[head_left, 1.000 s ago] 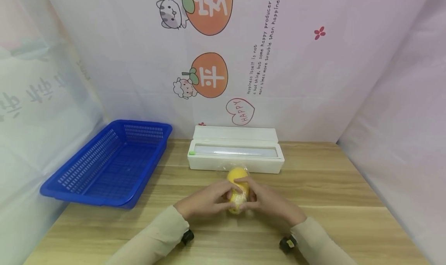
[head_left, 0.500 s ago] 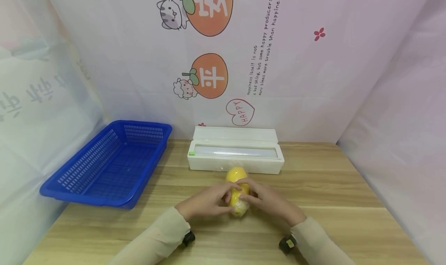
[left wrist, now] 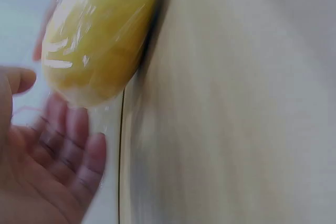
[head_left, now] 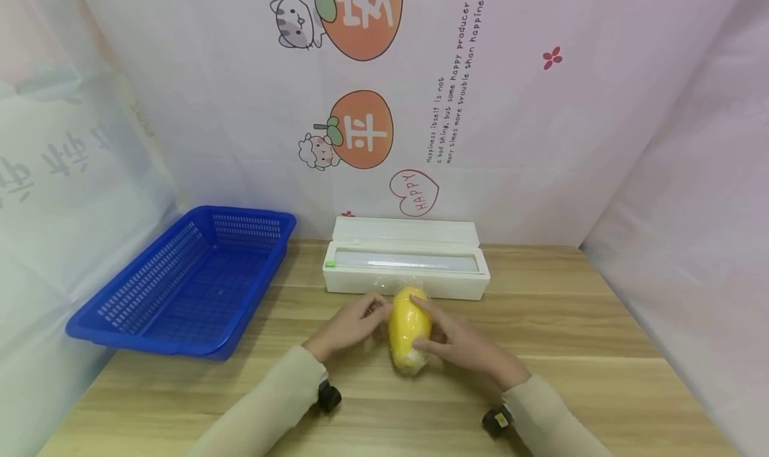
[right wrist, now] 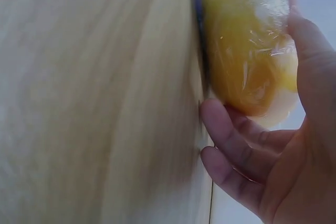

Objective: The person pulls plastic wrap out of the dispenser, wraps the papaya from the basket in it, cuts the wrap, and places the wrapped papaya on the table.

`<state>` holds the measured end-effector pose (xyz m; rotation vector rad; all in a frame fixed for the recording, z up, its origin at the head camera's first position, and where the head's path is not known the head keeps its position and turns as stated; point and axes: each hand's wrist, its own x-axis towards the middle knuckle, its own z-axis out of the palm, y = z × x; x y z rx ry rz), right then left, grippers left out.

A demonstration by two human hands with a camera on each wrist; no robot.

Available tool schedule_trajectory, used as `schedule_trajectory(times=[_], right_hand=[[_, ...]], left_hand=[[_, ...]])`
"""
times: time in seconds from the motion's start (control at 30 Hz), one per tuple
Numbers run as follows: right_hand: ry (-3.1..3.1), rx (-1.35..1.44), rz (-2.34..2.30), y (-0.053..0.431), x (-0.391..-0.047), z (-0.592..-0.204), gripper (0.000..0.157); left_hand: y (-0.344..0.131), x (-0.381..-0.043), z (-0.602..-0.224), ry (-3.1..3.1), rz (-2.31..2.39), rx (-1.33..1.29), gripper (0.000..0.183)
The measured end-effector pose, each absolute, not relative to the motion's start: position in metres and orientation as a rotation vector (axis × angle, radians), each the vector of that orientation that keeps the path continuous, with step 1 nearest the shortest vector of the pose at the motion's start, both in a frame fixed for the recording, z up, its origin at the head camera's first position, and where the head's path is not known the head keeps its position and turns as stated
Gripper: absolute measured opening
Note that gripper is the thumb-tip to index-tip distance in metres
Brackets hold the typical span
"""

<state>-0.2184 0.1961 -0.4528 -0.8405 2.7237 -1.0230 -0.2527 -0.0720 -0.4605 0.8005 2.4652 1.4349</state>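
Observation:
An oblong yellow fruit (head_left: 407, 327) in clear, shiny cling film lies on the wooden table in front of the white cling film dispenser. My right hand (head_left: 471, 347) holds it from the right, index finger over the far part and thumb against the near side. In the right wrist view, that thumb and the curled fingers (right wrist: 239, 148) surround the wrapped fruit (right wrist: 244, 51). Left of the fruit, my left hand (head_left: 348, 327) has relaxed fingers near the loose film. The left wrist view shows its palm facing the fruit (left wrist: 97, 40), with a gap between thumb and fruit.
The white cling film dispenser (head_left: 405, 283) stands at the back with its lid raised, a roll inside and a green slider (head_left: 330, 263) at its left end. To the left sits a blue plastic basket (head_left: 225, 347). Printed white cloth (head_left: 510, 123) walls enclose the table.
My left hand has let go of the fruit and shifted slightly left and away, uncovering its left side. The right hand stays on the fruit, which has turned a little.

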Motion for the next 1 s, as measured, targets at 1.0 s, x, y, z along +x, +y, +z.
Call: schedule_trajectory(times=[1.0], right_hand=[[2.564, -1.004, -1.131, 0.201, -0.222, -0.452, 0.077]], left_hand=[[-0.032, -0.300, -0.453, 2.177, 1.459, 0.526, 0.055]])
